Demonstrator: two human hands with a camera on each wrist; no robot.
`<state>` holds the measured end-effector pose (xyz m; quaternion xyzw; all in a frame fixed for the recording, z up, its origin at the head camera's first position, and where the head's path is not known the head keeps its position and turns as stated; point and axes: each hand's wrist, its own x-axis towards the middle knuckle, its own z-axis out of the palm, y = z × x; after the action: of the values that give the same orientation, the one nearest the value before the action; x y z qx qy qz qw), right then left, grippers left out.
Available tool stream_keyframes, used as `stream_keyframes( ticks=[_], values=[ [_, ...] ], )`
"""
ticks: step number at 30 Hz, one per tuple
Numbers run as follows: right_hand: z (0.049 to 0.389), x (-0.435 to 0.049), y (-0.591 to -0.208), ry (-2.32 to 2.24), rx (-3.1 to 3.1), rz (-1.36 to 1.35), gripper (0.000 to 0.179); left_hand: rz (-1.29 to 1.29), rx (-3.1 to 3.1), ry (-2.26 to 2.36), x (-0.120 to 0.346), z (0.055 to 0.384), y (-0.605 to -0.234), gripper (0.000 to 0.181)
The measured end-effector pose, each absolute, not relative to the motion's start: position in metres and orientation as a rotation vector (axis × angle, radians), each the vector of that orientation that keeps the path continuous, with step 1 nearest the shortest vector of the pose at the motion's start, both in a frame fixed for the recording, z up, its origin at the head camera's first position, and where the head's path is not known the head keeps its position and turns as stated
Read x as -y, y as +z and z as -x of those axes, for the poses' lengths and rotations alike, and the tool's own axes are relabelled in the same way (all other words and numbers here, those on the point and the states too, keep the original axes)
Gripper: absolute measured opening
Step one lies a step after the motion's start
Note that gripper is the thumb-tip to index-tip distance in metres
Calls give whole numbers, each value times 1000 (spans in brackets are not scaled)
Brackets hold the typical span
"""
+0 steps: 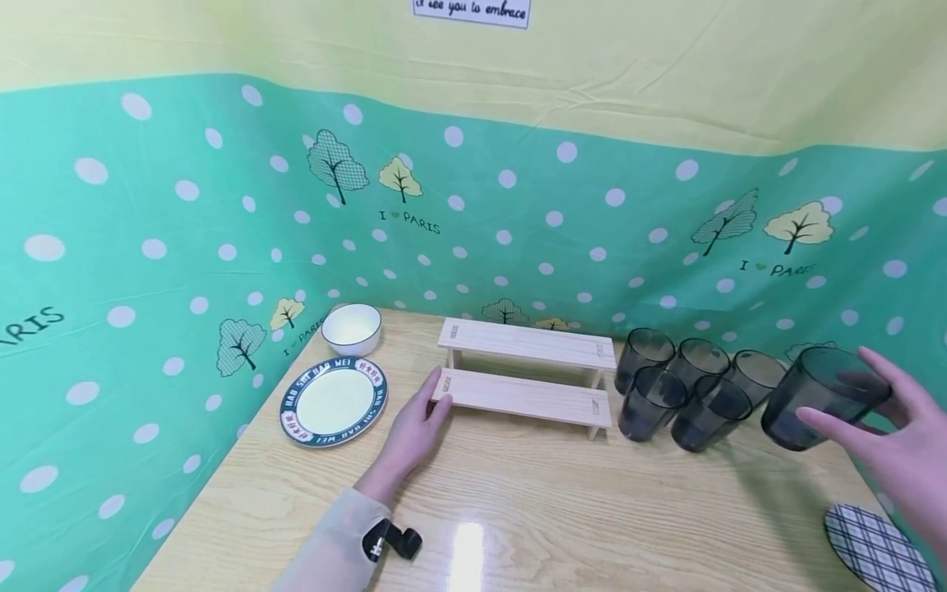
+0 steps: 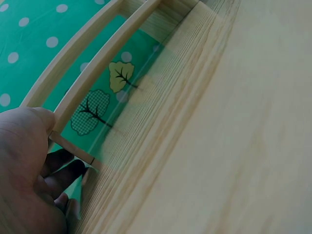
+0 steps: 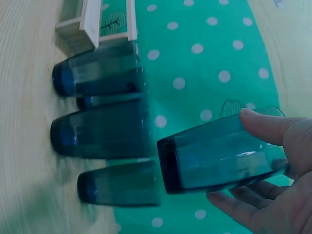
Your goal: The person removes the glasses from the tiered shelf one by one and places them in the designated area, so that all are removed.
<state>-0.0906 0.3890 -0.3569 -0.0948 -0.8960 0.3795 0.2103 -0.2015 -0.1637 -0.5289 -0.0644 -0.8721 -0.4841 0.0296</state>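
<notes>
My right hand [image 1: 903, 436] holds a dark tinted drinking glass [image 1: 821, 399], thumb on one side and fingers on the other. In the right wrist view this glass [image 3: 224, 151] is tilted, its thick base towards the other glasses, raised above the table. Several matching glasses [image 1: 651, 403] stand grouped to its left. My left hand [image 1: 414, 427] grips the left end of the lower board of a two-tier wooden rack [image 1: 525, 395]. Seen from the left wrist, the thumb lies on the board's end and the fingers [image 2: 66, 178] curl beneath it.
At the left of the wooden table [image 1: 562, 510] lies a blue-rimmed plate [image 1: 296, 395], with a white bowl [image 1: 353, 329] behind it. A checked round mat [image 1: 876, 547] lies at the front right. A green dotted cloth [image 1: 518, 247] hangs behind the table.
</notes>
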Motion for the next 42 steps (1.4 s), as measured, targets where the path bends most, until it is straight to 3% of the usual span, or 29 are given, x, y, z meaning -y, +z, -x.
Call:
stream_keyframes(
  ticks=[19, 28, 42],
  values=[
    [101, -421, -391, 982, 2716, 599, 113, 190, 2693, -1487, 164, 202, -528, 68],
    [109, -425, -411, 1038, 2775, 562, 121, 196, 2687, -1488, 164, 201, -529, 67],
    [122, -421, -437, 1040, 2831, 512, 118, 182, 2689, -1497, 163, 201, -528, 67]
  ],
)
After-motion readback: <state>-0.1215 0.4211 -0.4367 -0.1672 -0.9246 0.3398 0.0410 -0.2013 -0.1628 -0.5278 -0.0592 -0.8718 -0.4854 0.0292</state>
